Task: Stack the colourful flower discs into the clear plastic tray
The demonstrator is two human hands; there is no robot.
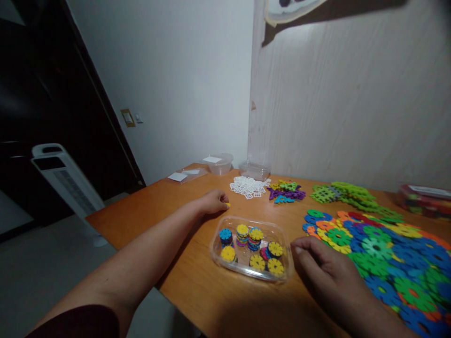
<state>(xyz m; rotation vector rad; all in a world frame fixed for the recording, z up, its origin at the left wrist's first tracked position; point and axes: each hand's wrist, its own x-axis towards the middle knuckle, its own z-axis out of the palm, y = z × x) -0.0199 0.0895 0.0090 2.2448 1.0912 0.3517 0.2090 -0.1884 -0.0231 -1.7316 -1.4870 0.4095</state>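
My left hand (213, 202) is beyond the clear plastic container, its fingers pinched on a small yellow flower-shaped disc (228, 205) just above or on the table. Only an edge of that disc shows. The clear container (243, 272) holds several stacks of small notched discs, among them a blue-topped stack (226, 235) and yellow-topped stacks (275, 249). Beside the container's right side lies my right hand (326, 270), its fingers curled in and nothing visible in them. Whether it touches the container's rim, I cannot tell.
Large colourful flower discs (377, 249) cover the table's right side. Farther back are white lattice pieces (248, 187), a purple and yellow pile (287, 191), green pieces (352, 195), clear tubs (220, 165) and a red-lidded box (424, 199). A white tower appliance (68, 180) stands left.
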